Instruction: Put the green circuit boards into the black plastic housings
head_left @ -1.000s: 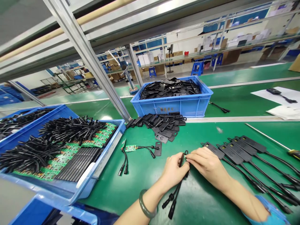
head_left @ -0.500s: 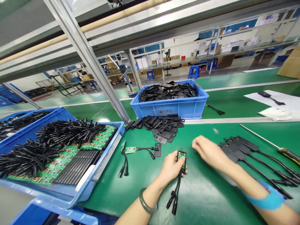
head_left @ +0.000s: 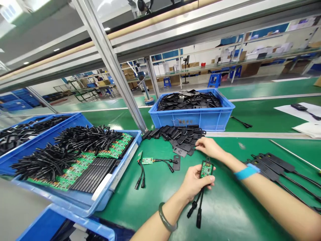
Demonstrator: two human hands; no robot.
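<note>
L hand point(head_left: 194, 182) grips PCB point(head_left: 206, 169); R hand point(head_left: 209, 147) prob. touching covers point(head_left: 182, 139).

Matt black plastic covers point(head_left: 181, 138) lie on a smooth green mat point(head_left: 225, 207) beside a glossy blue plastic crate point(head_left: 198, 117).

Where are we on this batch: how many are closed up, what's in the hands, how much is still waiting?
Done: several closed black units with cables lie in a row at the right. In hand: the left hand holds an open unit with its green board showing; the right hand touches the loose cover pile. Left: a tray of cabled boards, many uncased.

Green bench point(head_left: 225, 214) with blue crate point(head_left: 192, 117), black covers point(head_left: 179, 135).
</note>
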